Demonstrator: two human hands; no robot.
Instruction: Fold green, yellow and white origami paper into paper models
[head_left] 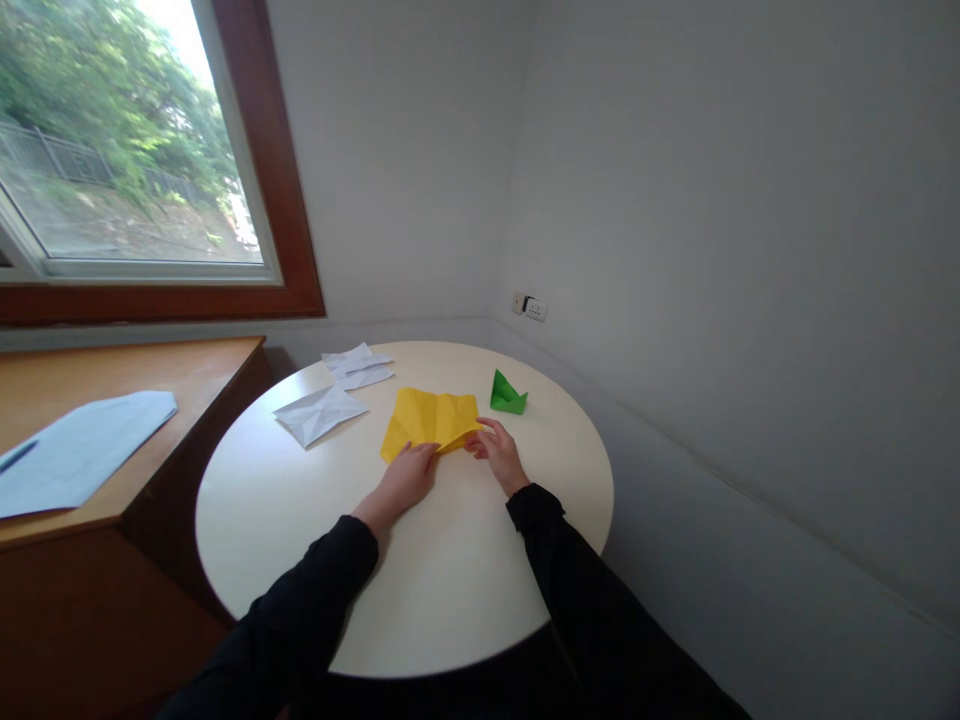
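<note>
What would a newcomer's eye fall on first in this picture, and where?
Probably the creased, bright yellow paper sheet on the round white table, with the left hand and right hand at its near edge. Next might come the small, folded green paper shape beyond the right hand, then the creased white papers to the sheet's left.

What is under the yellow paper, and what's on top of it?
Under the yellow paper is the round white table; the patch it covers can't be seen. No object shows on top; the left hand and right hand hide bits of its near edge.
</note>
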